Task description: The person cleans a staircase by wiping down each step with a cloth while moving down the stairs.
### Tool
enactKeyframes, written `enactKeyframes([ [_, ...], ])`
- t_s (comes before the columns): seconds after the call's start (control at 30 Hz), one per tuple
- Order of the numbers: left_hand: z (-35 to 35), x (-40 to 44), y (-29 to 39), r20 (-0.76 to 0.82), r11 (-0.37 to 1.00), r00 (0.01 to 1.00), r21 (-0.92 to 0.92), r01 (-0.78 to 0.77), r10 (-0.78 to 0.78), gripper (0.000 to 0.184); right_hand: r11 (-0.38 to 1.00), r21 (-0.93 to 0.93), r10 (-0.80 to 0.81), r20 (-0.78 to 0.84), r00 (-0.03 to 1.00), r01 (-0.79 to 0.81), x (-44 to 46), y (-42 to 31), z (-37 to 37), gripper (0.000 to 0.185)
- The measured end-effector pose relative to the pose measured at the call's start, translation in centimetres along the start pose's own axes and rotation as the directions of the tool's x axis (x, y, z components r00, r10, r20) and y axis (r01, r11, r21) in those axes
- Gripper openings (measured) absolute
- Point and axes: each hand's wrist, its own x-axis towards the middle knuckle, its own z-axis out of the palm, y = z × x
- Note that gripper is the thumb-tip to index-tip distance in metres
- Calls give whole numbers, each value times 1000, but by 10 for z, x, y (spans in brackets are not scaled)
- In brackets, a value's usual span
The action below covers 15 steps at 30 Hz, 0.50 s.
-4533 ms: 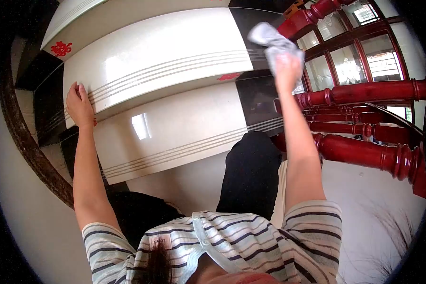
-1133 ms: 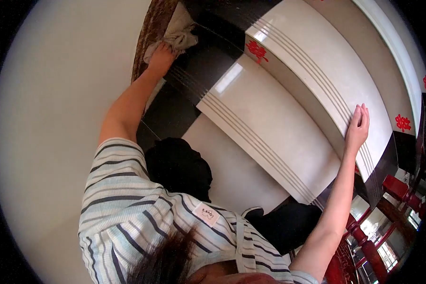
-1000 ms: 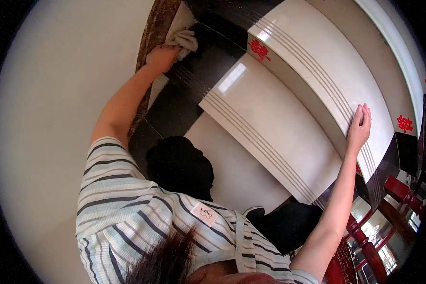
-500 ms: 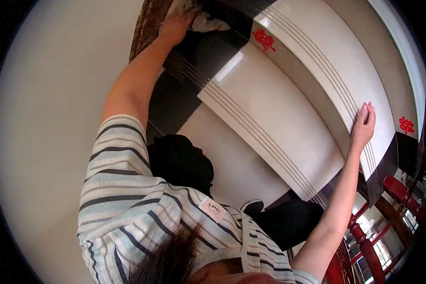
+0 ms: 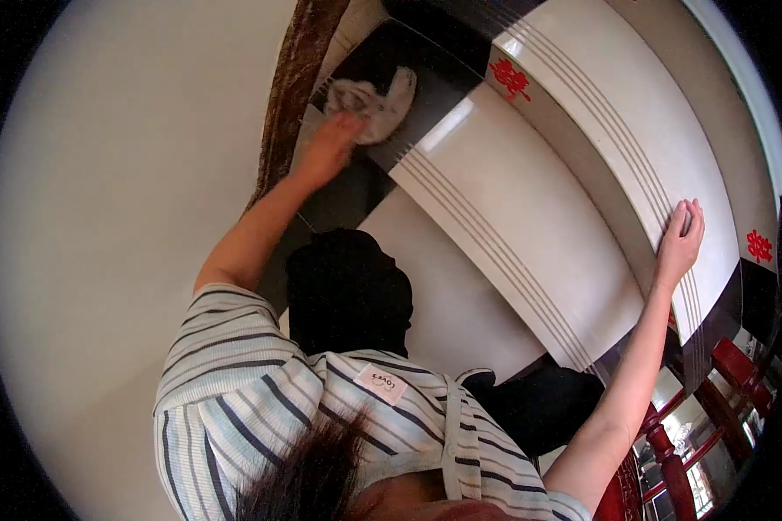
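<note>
My left hand [image 5: 333,146], slightly blurred, is closed on a crumpled pale cloth [image 5: 382,108]. The cloth lies against the black end section [image 5: 443,56] of a stair step, close to the brown skirting along the wall. Its far end spreads loosely beyond my fingers. On the right, my right hand [image 5: 682,239] rests on the front edge of a higher white step [image 5: 621,113], near its grooved lines. The fingers are stretched out and hold nothing.
A lower white step [image 5: 521,226] with grooved lines lies between my arms. Red paper characters [image 5: 510,79] are stuck on the risers. A plain wall [image 5: 148,174] with brown skirting [image 5: 282,122] runs along the left. A dark red wooden railing [image 5: 673,460] stands at lower right.
My left hand has drawn back towards my body with the cloth, off the far edge by the skirting. My right hand stays on the step edge. The view has shifted slightly.
</note>
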Motion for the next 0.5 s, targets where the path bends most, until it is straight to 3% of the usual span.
enactKeyframes([
  [0.07,1,7,23,49,998,999,-67,-15,19,59,1000,-28,-9,4,1000,10,0,-2,-1,33],
  [0.13,0,18,40,161,989,977,-81,-126,138,58,999,-34,-18,8,1000,18,3,7,2,33],
  [0.17,-8,33,36,289,992,957,-119,52,-16,57,999,-39,-15,11,1000,15,3,11,2,34],
  [0.2,-3,40,20,173,899,964,-356,254,-204,58,999,-48,-17,19,1000,18,3,12,1,34],
  [0.23,29,43,-33,13,910,979,-368,192,-202,60,998,-50,-23,18,1000,24,3,11,1,34],
  [0.27,41,57,-76,110,713,909,-585,385,-401,56,998,-49,-29,15,999,30,3,11,0,34],
  [0.3,21,69,-70,-112,945,941,-113,308,-320,50,998,-55,-31,18,999,32,2,13,1,34],
  [0.33,33,72,-74,-112,943,939,-120,311,-324,50,999,-38,-8,15,1000,9,2,13,2,35],
  [0.4,61,93,-72,-295,945,914,90,315,-277,48,1000,-28,10,12,1000,-9,4,13,3,35],
  [0.47,74,106,-39,-224,927,908,43,372,-354,46,998,-62,-11,12,1000,11,2,9,1,35],
  [0.5,82,114,-26,-99,973,968,2,232,-231,45,998,-70,-2,5,1000,2,2,6,0,34],
])
